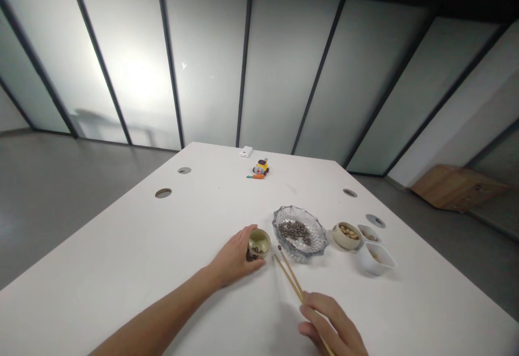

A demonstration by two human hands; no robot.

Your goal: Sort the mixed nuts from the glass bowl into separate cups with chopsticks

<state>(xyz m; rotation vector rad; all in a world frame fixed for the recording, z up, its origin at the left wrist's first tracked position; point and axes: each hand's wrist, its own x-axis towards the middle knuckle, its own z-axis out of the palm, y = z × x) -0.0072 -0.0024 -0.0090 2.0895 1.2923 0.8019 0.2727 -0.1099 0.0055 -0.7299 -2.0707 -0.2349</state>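
The fingers (257,264) of the left hand (237,256) are curled around a small cup (259,241) with dark beans inside, upright on the table (211,199). The right hand's fingers grip wooden chopsticks (292,281); a single bean (279,247) seems to be at their tips, perhaps pinched. Just beyond lies a glass bowl (300,232) of beans, with a nut-filled bowl (346,236) beside it.

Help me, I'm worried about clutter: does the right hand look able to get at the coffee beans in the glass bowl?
Probably yes: the right hand holds chopsticks close to the glass bowl, and nothing covers the coffee beans; only the raised rim stands between.
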